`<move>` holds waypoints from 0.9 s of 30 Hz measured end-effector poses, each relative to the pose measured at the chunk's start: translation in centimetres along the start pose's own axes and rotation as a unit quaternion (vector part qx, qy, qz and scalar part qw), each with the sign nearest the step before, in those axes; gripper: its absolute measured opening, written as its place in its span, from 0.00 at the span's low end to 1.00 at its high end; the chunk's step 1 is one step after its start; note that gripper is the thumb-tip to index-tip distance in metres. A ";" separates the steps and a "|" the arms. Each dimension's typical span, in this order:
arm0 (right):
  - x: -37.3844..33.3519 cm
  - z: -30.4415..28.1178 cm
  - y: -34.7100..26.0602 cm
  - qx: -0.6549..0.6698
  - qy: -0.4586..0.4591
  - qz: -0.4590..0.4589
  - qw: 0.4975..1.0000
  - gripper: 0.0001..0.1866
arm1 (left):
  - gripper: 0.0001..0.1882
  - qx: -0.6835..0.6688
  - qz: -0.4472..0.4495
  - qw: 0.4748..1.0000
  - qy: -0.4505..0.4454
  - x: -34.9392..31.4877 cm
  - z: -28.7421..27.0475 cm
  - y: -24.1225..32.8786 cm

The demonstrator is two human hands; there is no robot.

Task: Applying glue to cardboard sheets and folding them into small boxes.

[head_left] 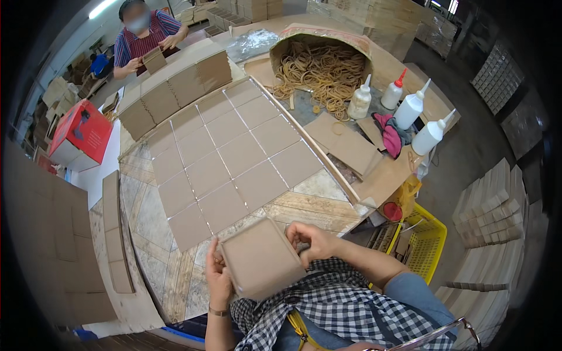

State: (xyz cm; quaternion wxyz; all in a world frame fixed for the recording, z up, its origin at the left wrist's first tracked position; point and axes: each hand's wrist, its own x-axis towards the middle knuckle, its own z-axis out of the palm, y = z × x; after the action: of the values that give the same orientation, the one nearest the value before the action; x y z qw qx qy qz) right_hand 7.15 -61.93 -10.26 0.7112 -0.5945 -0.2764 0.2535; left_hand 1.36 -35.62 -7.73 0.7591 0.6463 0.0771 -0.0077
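A shallow square box (264,260) of brown board, with raised edges, is held tilted in front of my body. My left hand (219,277) grips its left side, fingers along the outer wall. At the opposite side my right hand (313,241) has curled fingers on the edge near the far right corner. Just beyond the box, flat brown board squares (212,174) lie in a grid on the table, with white glue-like lines along their seams. A wooden strip (310,143) borders the grid on the right.
A long stack of boards (178,85) stands behind the grid. Rubber bands (319,70) spill from a sack, near several white glue bottles (410,110) and a pink-grey cloth (391,133). A yellow crate (430,245) sits at right, a red box (85,131) at left. A co-worker (143,38) handles a small box opposite.
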 end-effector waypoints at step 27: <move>8.1 -23.3 -6.6 -0.605 0.473 0.138 0.626 0.05 | 0.23 0.097 0.109 0.981 0.126 -3.4 -0.1 4.9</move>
State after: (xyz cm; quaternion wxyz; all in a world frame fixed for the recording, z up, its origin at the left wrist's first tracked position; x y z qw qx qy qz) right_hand 29.39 -73.86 -6.25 0.1812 -0.9601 0.0923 -0.1919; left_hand -1.46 -35.01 -2.53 0.6736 0.7169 0.1001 0.1495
